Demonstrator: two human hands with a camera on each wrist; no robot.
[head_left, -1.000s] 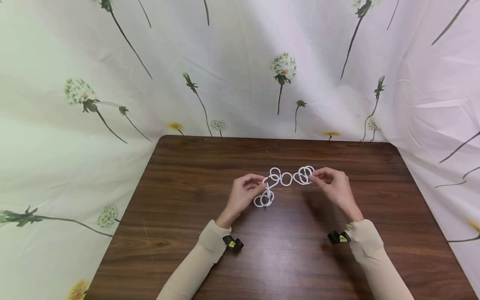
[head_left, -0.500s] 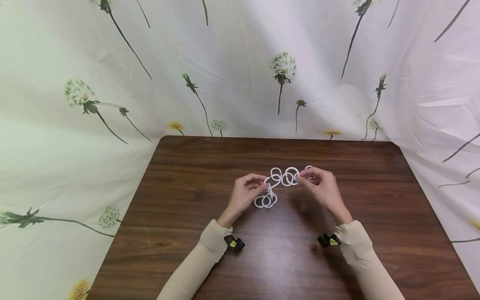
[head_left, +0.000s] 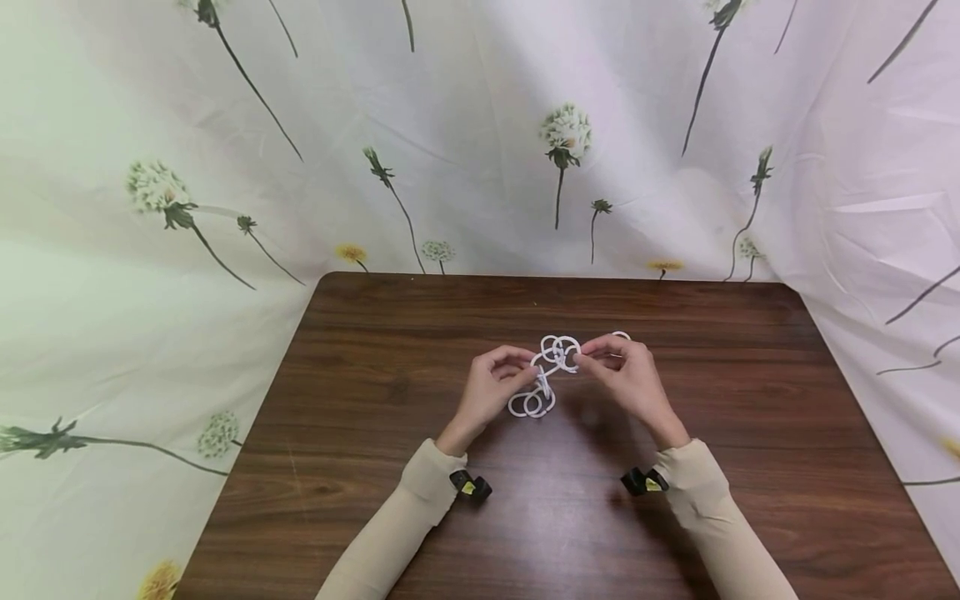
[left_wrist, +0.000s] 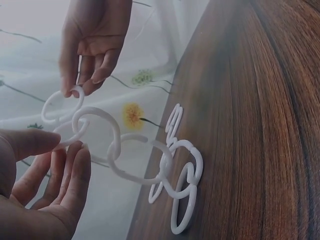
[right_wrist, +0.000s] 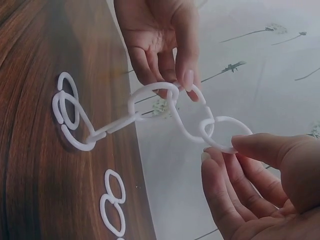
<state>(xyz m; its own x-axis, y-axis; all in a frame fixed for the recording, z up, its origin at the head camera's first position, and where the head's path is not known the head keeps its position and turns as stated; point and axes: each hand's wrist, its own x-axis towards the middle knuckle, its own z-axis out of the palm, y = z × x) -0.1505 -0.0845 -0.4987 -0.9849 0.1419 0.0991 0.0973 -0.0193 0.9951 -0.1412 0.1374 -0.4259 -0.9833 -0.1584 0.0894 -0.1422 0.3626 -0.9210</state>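
My left hand pinches a white open plastic ring between thumb and fingertips. That ring is linked to another white ring, and a chain of several rings trails from it onto the table. Between the thumb and fingers of my right hand is a single white ring. It meets the left-hand ring and overlaps its side; whether it is hooked through, I cannot tell. The chain's lower links lie just right of my left hand.
More white rings lie on the table beyond my right hand, mostly hidden by it in the head view. The brown wooden table ends at a flower-print cloth behind and at both sides.
My right hand has moved left from the ring group at the right, bringing one ring up to the left-hand ring. The left hand has stayed almost still.
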